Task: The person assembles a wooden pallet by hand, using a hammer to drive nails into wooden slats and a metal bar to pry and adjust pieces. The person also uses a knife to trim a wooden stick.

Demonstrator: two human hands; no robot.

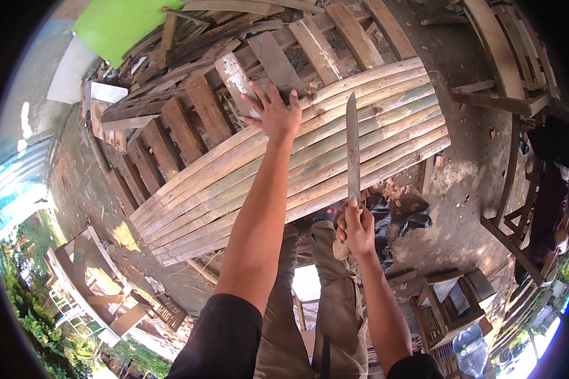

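My right hand (358, 232) is wrapped round the handle of a machete (353, 148). Its long, straight blade points away from me, over a panel of split bamboo slats (385, 117) lying side by side. Fingers spread, my left hand (275, 115) rests at the panel's far edge, next to a paint-stained board (235, 79). Nothing shows in that hand. The panel slants from lower left to upper right and lies on a slatted wooden frame (196, 104). Whether the blade touches the slats, I cannot tell.
Scrap wood (208, 38) is heaped behind the frame, beside a bright green sheet (126, 25). A black plastic bag (414, 218) lies on the dirt floor near my right hand. Wooden furniture (446, 309) stands at lower right, with more timber frames (502, 57) at far right.
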